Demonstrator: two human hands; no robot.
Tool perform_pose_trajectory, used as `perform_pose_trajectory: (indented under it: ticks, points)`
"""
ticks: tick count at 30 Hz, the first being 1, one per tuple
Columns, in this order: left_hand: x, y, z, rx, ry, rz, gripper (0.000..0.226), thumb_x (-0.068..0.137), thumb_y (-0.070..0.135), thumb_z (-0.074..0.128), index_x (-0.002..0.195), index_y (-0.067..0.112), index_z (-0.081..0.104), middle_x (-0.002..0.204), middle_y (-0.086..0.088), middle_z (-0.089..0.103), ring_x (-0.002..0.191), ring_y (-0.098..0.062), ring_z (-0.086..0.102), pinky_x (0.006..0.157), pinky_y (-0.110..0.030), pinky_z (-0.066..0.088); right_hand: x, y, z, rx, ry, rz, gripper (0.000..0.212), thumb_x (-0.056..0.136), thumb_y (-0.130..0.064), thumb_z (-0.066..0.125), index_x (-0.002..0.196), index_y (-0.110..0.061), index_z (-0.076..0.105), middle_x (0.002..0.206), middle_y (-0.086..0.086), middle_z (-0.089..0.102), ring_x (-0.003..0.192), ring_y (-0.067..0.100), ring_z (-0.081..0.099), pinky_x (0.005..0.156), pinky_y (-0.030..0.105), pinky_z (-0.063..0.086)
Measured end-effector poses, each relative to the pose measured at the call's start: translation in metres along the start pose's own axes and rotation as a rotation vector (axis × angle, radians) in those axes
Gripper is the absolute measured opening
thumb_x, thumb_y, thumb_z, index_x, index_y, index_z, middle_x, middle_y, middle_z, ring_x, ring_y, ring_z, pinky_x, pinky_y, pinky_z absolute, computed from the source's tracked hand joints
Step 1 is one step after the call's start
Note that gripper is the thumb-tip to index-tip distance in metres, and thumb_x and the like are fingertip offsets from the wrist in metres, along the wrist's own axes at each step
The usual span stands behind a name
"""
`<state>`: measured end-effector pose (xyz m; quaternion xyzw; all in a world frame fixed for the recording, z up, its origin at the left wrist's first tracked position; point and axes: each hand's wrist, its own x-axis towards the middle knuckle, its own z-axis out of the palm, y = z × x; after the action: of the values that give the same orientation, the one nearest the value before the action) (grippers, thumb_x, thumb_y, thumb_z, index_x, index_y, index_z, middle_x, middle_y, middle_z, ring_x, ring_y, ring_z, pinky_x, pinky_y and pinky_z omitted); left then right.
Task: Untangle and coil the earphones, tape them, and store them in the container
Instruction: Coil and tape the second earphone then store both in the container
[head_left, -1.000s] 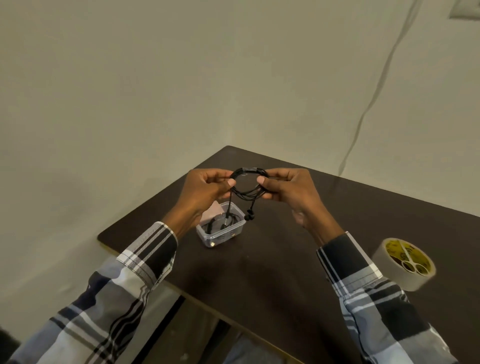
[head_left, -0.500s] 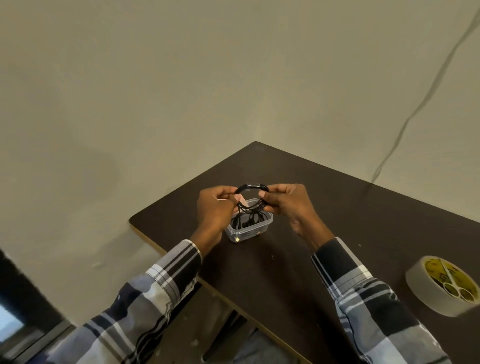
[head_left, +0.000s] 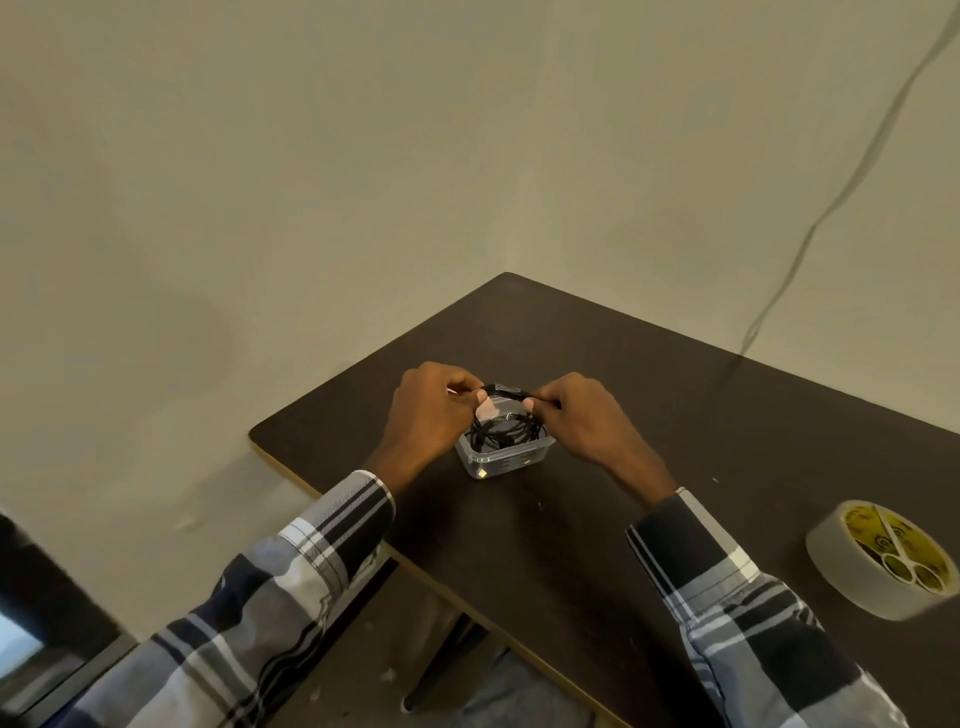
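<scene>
Pinching a coil of thin black earphones (head_left: 506, 393) from either side, the left hand (head_left: 428, 410) and right hand (head_left: 582, 415) each keep a fingertip-and-thumb grip on the loop at the frame's centre, directly over a small clear plastic container (head_left: 511, 457). More glossy black cord lies tangled inside it. The container stands on a smooth dark-brown desk (head_left: 597, 545). At lower right rests a round roll of translucent tape (head_left: 883, 558) with a yellow core.

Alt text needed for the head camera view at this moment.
Both hands, left and right, pinch a coiled black earphone bundle over a small clear container holding black cables on a dark table. A tape roll lies at the right.
</scene>
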<state>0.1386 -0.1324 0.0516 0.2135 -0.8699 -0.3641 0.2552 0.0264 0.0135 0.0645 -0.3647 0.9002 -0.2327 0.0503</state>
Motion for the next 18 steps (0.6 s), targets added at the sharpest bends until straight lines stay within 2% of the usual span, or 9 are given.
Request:
perform_pose_trajectory:
  ticks: [2,4,7,9,11,13,16,18]
  points:
    - [0.001,0.001,0.001,0.049,-0.029,0.029,0.01,0.089,0.016,0.07,0.091,0.014,0.079,0.095,-0.001,0.075,0.078,-0.011,0.066,0.062,-0.014,0.045,0.0,0.002,-0.003,-0.031,-0.032,0.003,0.029,0.102,-0.026,0.055,0.096,-0.007,0.076,0.073,0.005,0.066,0.062,0.016,0.055,0.053,0.026,0.038]
    - [0.002,0.002,0.003,0.091,-0.043,0.046,0.01,0.088,0.015,0.071,0.083,0.012,0.079,0.091,0.0,0.073,0.075,-0.011,0.065,0.058,-0.013,0.043,0.0,0.004,-0.005,-0.06,-0.028,0.007,0.026,0.1,-0.028,0.06,0.093,-0.012,0.079,0.064,-0.004,0.06,0.055,0.01,0.05,0.049,0.023,0.034]
    - [0.003,0.005,0.007,0.141,-0.04,0.032,0.008,0.086,0.017,0.074,0.083,0.013,0.079,0.089,0.006,0.064,0.067,-0.004,0.054,0.056,-0.009,0.033,0.002,0.007,-0.008,-0.013,0.021,0.019,0.016,0.092,-0.03,0.07,0.092,-0.017,0.08,0.062,-0.009,0.062,0.052,0.005,0.05,0.049,0.017,0.033]
    - [0.004,0.002,0.011,0.203,-0.023,0.034,0.008,0.085,0.019,0.075,0.082,0.013,0.079,0.098,0.004,0.063,0.079,-0.005,0.053,0.063,-0.011,0.033,0.003,0.008,-0.008,0.041,0.046,0.035,0.012,0.087,-0.029,0.076,0.089,-0.018,0.08,0.072,-0.007,0.069,0.061,0.004,0.058,0.052,0.015,0.037]
    - [0.003,0.0,0.016,0.274,-0.04,0.025,0.012,0.085,0.022,0.075,0.082,0.01,0.078,0.112,0.001,0.06,0.107,-0.015,0.049,0.074,-0.022,0.038,0.005,0.009,-0.005,0.081,0.048,0.051,0.009,0.085,-0.026,0.078,0.087,-0.018,0.08,0.078,-0.008,0.07,0.068,0.003,0.061,0.055,0.013,0.038]
    - [0.003,-0.003,0.019,0.305,-0.08,-0.008,0.015,0.085,0.022,0.074,0.082,0.007,0.077,0.113,-0.003,0.061,0.114,-0.022,0.048,0.078,-0.028,0.043,0.005,0.01,-0.001,0.109,0.028,0.065,0.007,0.085,-0.023,0.078,0.085,-0.016,0.078,0.079,-0.007,0.07,0.07,0.002,0.061,0.057,0.013,0.039]
    - [0.006,-0.004,0.021,0.273,-0.118,-0.042,0.014,0.084,0.019,0.073,0.081,0.006,0.077,0.095,-0.007,0.071,0.098,-0.023,0.063,0.084,-0.035,0.054,0.005,0.012,0.006,0.136,0.014,0.083,0.007,0.084,-0.019,0.079,0.079,-0.015,0.075,0.078,-0.006,0.069,0.068,0.002,0.06,0.057,0.014,0.04]
    - [0.008,-0.003,0.022,0.236,-0.109,-0.045,0.01,0.084,0.017,0.073,0.085,0.009,0.078,0.089,-0.005,0.072,0.085,-0.016,0.064,0.08,-0.03,0.054,0.004,0.013,0.01,0.131,0.036,0.09,0.015,0.083,-0.017,0.08,0.073,-0.018,0.069,0.075,-0.007,0.066,0.066,0.002,0.058,0.057,0.013,0.04]
